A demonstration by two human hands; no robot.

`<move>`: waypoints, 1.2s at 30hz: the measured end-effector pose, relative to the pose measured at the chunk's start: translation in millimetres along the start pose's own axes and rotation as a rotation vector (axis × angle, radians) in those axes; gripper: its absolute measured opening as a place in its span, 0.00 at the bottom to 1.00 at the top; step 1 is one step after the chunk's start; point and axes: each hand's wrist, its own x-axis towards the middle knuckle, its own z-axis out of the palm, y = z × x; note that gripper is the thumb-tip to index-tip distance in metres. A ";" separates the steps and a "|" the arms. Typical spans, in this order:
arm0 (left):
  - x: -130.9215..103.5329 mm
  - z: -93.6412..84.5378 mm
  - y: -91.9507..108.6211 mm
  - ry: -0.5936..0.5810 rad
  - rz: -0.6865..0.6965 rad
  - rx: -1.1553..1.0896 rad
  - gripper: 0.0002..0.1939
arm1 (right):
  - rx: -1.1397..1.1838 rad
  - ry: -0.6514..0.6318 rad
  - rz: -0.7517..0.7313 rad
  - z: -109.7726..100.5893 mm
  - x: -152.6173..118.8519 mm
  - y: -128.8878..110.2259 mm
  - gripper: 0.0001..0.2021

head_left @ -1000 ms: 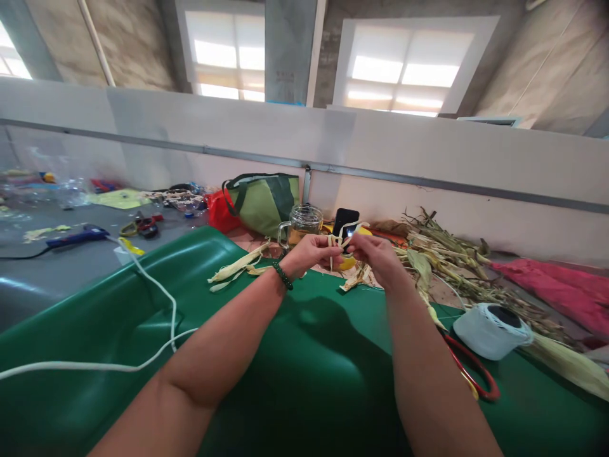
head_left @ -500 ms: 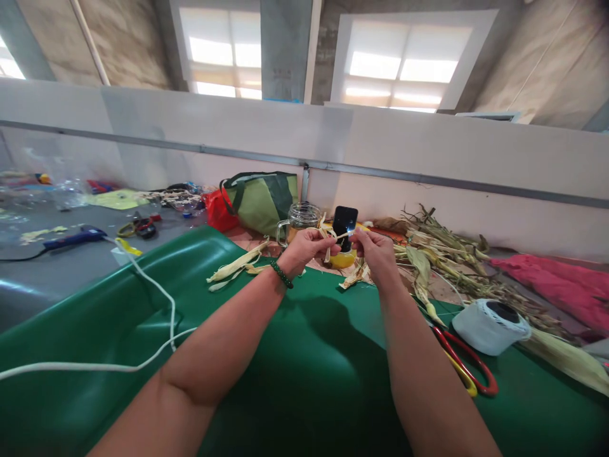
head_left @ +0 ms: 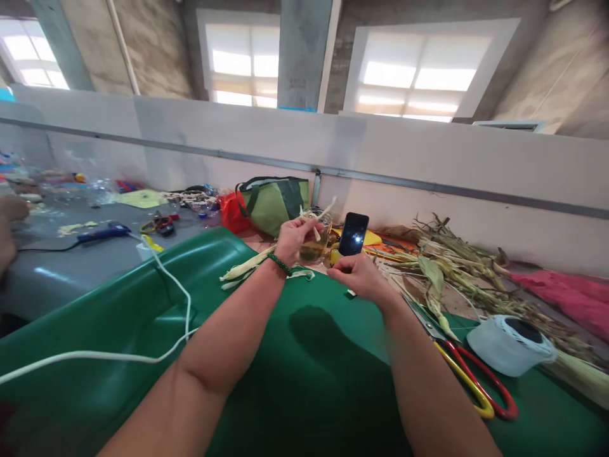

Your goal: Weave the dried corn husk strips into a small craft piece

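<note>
My left hand (head_left: 294,240), with a green bead bracelet at the wrist, is closed on a pale corn husk piece (head_left: 326,208) in front of a glass mug (head_left: 314,244). Lower and to the right, my right hand (head_left: 356,274) has its fingers pressed together; whatever they may hold is too small to make out. Just behind it a black phone (head_left: 354,233) stands upright on a yellow holder. More husk strips (head_left: 247,265) lie on the green mat (head_left: 328,343) beside my left wrist.
Red and yellow scissors (head_left: 469,374) and a white twine roll (head_left: 509,344) lie at right, near dried stalks (head_left: 457,266). A green bag (head_left: 278,203) stands behind. At left are a blue glue gun (head_left: 104,232), a white cable (head_left: 118,357) and another person's hand (head_left: 10,216).
My hands have moved apart, the right one dropping lower and away from the husk in my left. The view has shifted left, and another person's hand has appeared at the left edge.
</note>
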 end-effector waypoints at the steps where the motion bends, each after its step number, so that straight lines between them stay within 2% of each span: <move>1: 1.6 -1.4 1.6 0.012 0.004 0.001 0.16 | -0.002 0.007 0.009 1.2 1.1 1.8 0.16; 5: -4.8 5.7 -6.0 -0.117 -0.051 0.061 0.15 | 0.138 0.160 0.090 10.4 10.7 13.6 0.21; 7: -12.2 12.6 -13.3 -0.201 -0.085 0.076 0.14 | 0.278 0.181 0.122 14.4 14.3 16.8 0.22; 10: -18.1 17.3 -18.1 -0.210 -0.112 0.099 0.15 | 0.353 0.170 0.106 16.8 14.2 13.9 0.21; 13: -15.0 14.6 -14.4 -0.148 -0.086 0.082 0.15 | 0.315 0.095 0.079 14.7 8.9 5.0 0.18; 16: -9.3 10.8 -9.2 -0.053 -0.038 0.013 0.13 | 0.253 -0.069 0.081 7.7 2.0 -2.5 0.17; 18: -7.2 9.5 -7.4 -0.053 -0.032 0.001 0.13 | 0.230 -0.173 0.107 0.6 -1.5 -3.7 0.18; 20: -6.5 8.5 -6.5 -0.084 -0.044 0.019 0.13 | 0.215 -0.211 0.143 -6.4 -2.5 -1.2 0.21; 22: -6.4 7.3 -6.2 -0.117 -0.061 0.040 0.13 | 0.205 -0.116 0.176 -11.6 -0.4 3.8 0.26; 25: -6.3 5.8 -7.7 -0.211 -0.072 0.084 0.12 | 0.225 0.142 0.191 -13.4 5.2 11.1 0.30; 28: -6.7 5.8 -11.5 -0.315 -0.043 0.173 0.12 | 0.212 0.230 0.151 -8.1 7.6 11.8 0.31; 30: -8.1 6.2 -14.3 -0.326 0.043 0.301 0.11 | 0.114 0.338 0.054 -2.8 5.9 8.9 0.29; 33: -12.2 6.5 -18.5 -0.321 0.280 0.616 0.07 | -0.074 0.505 -0.177 3.6 2.5 5.1 0.20; 36: -17.5 7.7 -22.6 -0.388 0.437 0.879 0.08 | -0.201 0.483 -0.324 5.5 1.9 5.7 0.12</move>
